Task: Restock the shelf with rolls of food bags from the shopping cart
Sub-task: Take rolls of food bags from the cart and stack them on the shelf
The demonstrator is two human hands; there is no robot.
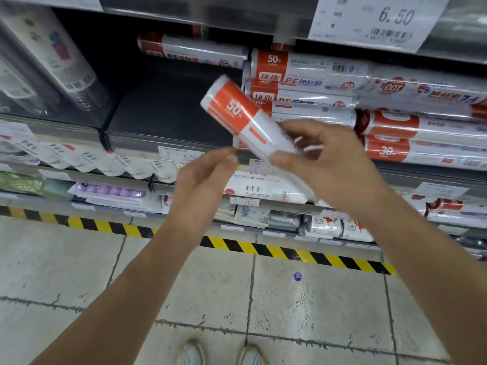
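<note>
right hand (326, 156) grips 50 m roll (245, 119), tilted, before shelf (168, 111) | left hand (203, 177) spread, empty | advice: level roll, slide into bare gap left of stacked rolls (303, 83), label outward

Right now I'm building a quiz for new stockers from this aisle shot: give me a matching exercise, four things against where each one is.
Things:
1. roll marked 50 m
2. left hand
3. price tag reading 6.50
4. striped floor tape

Places:
A. on the upper shelf edge, top right
B. held in the right hand, tilted up to the left
C. along the floor at the foot of the shelving
D. empty, just below and left of the roll

Pairs: 1-B, 2-D, 3-A, 4-C
</note>
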